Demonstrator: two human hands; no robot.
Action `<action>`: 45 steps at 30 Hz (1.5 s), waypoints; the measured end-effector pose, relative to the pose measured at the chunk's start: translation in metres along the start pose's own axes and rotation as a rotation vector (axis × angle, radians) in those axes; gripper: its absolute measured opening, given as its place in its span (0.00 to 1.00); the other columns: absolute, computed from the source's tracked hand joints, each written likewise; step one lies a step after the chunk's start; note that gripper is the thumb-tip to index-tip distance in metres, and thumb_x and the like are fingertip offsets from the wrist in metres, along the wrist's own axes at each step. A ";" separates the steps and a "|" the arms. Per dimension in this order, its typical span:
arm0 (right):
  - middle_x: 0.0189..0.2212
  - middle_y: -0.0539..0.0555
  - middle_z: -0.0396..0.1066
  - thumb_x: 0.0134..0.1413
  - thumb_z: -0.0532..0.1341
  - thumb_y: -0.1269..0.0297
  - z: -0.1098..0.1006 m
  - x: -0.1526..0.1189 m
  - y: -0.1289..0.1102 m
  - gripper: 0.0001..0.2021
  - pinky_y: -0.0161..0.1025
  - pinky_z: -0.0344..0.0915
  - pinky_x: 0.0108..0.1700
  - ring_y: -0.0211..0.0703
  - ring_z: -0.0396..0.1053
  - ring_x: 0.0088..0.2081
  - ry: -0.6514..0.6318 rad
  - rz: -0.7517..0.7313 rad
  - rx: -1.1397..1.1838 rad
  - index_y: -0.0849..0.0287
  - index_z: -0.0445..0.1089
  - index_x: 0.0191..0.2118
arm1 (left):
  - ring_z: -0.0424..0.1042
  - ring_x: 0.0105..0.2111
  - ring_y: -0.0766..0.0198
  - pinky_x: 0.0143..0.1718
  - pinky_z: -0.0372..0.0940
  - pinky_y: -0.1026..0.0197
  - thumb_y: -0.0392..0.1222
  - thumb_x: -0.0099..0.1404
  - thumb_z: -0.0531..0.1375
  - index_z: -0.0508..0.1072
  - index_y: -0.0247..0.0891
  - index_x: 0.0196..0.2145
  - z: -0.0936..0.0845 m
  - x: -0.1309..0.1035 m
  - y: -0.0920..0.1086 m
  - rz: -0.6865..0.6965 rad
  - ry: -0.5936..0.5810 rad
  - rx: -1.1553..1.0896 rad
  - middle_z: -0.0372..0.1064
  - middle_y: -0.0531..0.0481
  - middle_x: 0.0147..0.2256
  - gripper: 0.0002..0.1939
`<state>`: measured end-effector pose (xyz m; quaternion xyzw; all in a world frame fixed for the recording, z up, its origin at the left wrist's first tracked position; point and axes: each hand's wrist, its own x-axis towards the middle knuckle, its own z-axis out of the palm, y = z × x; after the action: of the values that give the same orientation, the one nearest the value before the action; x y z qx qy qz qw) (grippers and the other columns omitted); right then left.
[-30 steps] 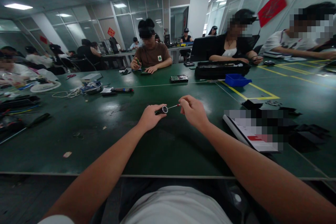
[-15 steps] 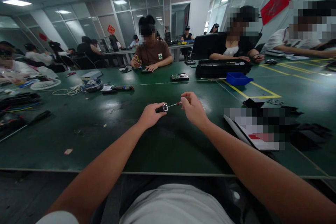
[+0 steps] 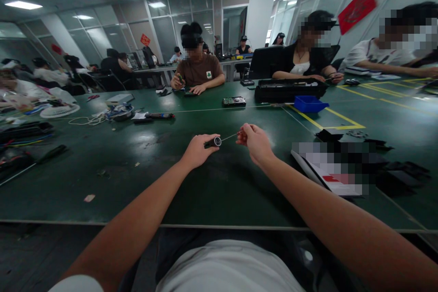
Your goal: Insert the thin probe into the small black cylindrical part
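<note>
Above the green table, my left hand (image 3: 199, 149) grips a black cylindrical part (image 3: 213, 142) whose round, light-rimmed end faces me. My right hand (image 3: 252, 140) is closed on the red handle of a thin screwdriver (image 3: 230, 137). The metal shaft points left, with its tip at or very near the rim of the black part; whether they touch cannot be made out. Most of the handle is hidden by my right fingers.
A circuit-board device (image 3: 234, 101) lies ahead, near a blue bin (image 3: 310, 104) and a long black housing (image 3: 290, 90). Cables (image 3: 118, 112) and tools (image 3: 159, 116) lie left. Black parts and a white-edged item (image 3: 310, 169) lie right. People sit across the table.
My right hand has shifted slightly right and its fingers have curled in, covering more of the red handle. The black part has moved slightly right and down in my left hand.
</note>
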<state>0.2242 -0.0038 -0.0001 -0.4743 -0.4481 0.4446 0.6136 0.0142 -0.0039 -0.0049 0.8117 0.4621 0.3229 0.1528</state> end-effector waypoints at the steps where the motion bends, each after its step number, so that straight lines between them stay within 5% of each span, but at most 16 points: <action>1: 0.28 0.51 0.70 0.61 0.57 0.53 0.001 -0.001 0.000 0.12 0.40 0.70 0.31 0.40 0.68 0.27 -0.002 -0.039 -0.043 0.56 0.66 0.33 | 0.72 0.50 0.52 0.56 0.61 0.49 0.39 0.62 0.66 0.76 0.44 0.55 0.000 0.000 0.000 -0.002 0.002 0.002 0.76 0.46 0.50 0.22; 14: 0.28 0.51 0.73 0.65 0.53 0.55 0.002 -0.015 -0.009 0.11 0.42 0.67 0.34 0.42 0.71 0.29 -0.030 -0.325 -0.392 0.56 0.67 0.37 | 0.72 0.51 0.53 0.56 0.62 0.50 0.36 0.60 0.68 0.77 0.44 0.52 0.003 0.001 -0.004 0.035 0.039 -0.034 0.76 0.46 0.50 0.21; 31: 0.27 0.51 0.73 0.64 0.54 0.56 0.004 -0.012 -0.003 0.10 0.43 0.68 0.35 0.43 0.72 0.29 -0.041 -0.267 -0.348 0.55 0.67 0.37 | 0.72 0.52 0.53 0.57 0.61 0.49 0.37 0.61 0.67 0.77 0.45 0.54 0.004 0.002 -0.005 0.001 0.029 -0.044 0.75 0.46 0.51 0.23; 45: 0.27 0.51 0.71 0.66 0.51 0.56 -0.004 -0.014 -0.014 0.11 0.43 0.61 0.37 0.44 0.69 0.30 0.046 -0.434 -0.520 0.54 0.65 0.36 | 0.73 0.50 0.54 0.55 0.63 0.52 0.38 0.60 0.68 0.77 0.45 0.53 0.006 0.000 -0.006 0.006 0.003 -0.044 0.76 0.47 0.49 0.23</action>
<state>0.2266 -0.0200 0.0118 -0.5185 -0.6231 0.1633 0.5623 0.0145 0.0001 -0.0127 0.8090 0.4527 0.3346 0.1690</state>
